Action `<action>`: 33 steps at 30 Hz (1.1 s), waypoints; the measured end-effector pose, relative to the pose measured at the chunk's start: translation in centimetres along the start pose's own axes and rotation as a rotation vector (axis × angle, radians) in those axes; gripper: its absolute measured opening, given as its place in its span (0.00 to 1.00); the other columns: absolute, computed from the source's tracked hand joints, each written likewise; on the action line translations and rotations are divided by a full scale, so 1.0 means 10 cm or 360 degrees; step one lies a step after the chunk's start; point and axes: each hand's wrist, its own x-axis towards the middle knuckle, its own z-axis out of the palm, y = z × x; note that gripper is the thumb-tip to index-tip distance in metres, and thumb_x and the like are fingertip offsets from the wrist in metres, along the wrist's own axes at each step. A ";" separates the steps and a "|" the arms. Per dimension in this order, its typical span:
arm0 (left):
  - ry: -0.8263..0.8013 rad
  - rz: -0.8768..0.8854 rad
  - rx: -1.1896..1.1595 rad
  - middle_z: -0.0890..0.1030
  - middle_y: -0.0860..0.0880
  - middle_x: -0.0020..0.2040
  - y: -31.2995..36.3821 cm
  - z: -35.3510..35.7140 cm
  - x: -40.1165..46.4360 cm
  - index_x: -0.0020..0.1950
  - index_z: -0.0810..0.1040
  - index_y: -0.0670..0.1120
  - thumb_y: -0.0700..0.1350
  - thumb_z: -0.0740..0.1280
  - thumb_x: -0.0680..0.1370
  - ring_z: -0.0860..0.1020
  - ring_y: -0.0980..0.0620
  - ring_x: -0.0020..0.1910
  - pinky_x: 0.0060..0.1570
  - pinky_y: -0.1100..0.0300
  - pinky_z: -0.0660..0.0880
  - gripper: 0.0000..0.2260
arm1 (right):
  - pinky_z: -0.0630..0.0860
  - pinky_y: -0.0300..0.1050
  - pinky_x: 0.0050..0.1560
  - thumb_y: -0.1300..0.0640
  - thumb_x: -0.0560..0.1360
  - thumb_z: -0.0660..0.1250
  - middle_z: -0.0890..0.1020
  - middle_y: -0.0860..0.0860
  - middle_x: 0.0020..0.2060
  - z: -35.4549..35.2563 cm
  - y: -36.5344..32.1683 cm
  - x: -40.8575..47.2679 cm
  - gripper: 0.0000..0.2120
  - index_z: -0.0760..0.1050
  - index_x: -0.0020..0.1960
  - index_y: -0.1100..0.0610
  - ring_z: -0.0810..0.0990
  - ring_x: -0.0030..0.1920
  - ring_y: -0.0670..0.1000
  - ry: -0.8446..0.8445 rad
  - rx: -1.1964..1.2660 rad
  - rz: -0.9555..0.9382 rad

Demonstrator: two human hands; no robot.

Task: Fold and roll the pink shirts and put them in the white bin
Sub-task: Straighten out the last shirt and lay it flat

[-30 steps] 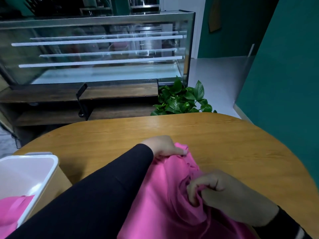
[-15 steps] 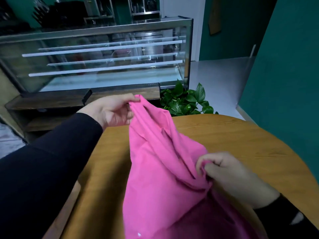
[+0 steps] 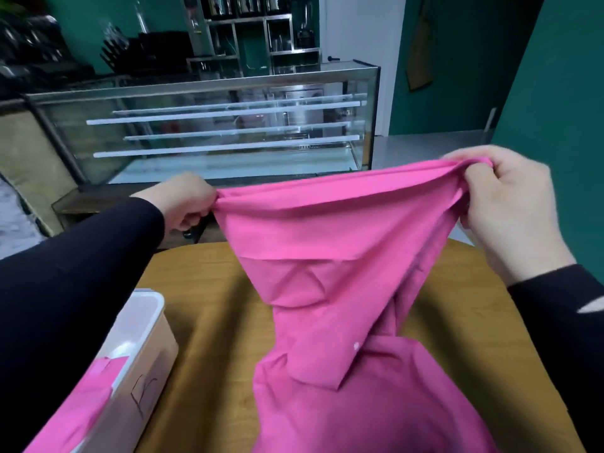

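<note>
Shirt (image 3: pixel 330 282) stretched crosswise between both hands, top edge taut and running left to right — lower half draped down onto worktop (image 3: pixel 212 338), bunched toward the near edge. Left hand (image 3: pixel 183 204) clenched round one gathered corner; right hand (image 3: pixel 510 204) pinching the other, held slightly higher. Long axis hanging from the fingers toward the body. White bin (image 3: pixel 143 325) low on the left, nearer the left hand, pink cloth already inside — next move likely laying the shirt flat for folding

Plain pink shirt (image 3: pixel 330 256), white bin (image 3: pixel 137 325), black sleeves (image 3: pixel 75 276), tan wood-grain table (image 3: pixel 209 322), teal walls (image 3: pixel 555 76).
</note>
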 end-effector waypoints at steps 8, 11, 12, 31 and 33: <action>-0.0653 -0.0176 -0.1919 0.75 0.52 0.32 0.09 -0.47 -0.12 0.37 0.77 0.44 0.38 0.64 0.77 0.75 0.59 0.29 0.34 0.65 0.79 0.09 | 0.83 0.43 0.46 0.69 0.77 0.54 0.84 0.49 0.41 -0.07 -0.05 0.25 0.21 0.83 0.43 0.51 0.84 0.43 0.48 -0.0029 0.0351 0.0157; -0.0742 -0.0065 -0.2143 0.79 0.52 0.40 0.09 -0.55 -0.14 0.45 0.79 0.46 0.42 0.68 0.74 0.79 0.58 0.36 0.47 0.61 0.81 0.02 | 0.83 0.44 0.50 0.69 0.78 0.55 0.84 0.53 0.43 -0.09 -0.04 0.35 0.21 0.83 0.45 0.53 0.83 0.46 0.49 -0.0115 0.0396 0.0239; -0.0730 -0.0049 -0.2176 0.80 0.52 0.41 0.09 -0.55 -0.13 0.48 0.79 0.46 0.42 0.66 0.76 0.80 0.57 0.38 0.50 0.61 0.80 0.03 | 0.83 0.44 0.51 0.69 0.78 0.55 0.84 0.53 0.43 -0.09 -0.02 0.37 0.21 0.83 0.45 0.53 0.83 0.46 0.50 -0.0134 0.0391 0.0246; -0.0853 0.0197 -0.0586 0.69 0.46 0.23 -0.49 -0.13 -0.10 0.33 0.80 0.44 0.35 0.56 0.77 0.71 0.50 0.20 0.24 0.63 0.65 0.17 | 0.70 0.39 0.22 0.67 0.80 0.60 0.75 0.52 0.27 -0.37 0.28 0.09 0.15 0.84 0.44 0.58 0.71 0.25 0.47 -0.0812 0.0091 0.0641; -0.1016 0.0224 -0.0782 0.72 0.43 0.23 -0.59 -0.11 -0.18 0.40 0.86 0.43 0.40 0.63 0.71 0.72 0.49 0.20 0.23 0.63 0.68 0.11 | 0.75 0.39 0.22 0.68 0.79 0.61 0.72 0.56 0.28 -0.47 0.41 0.06 0.15 0.78 0.37 0.59 0.72 0.24 0.47 -0.0940 0.0041 0.0868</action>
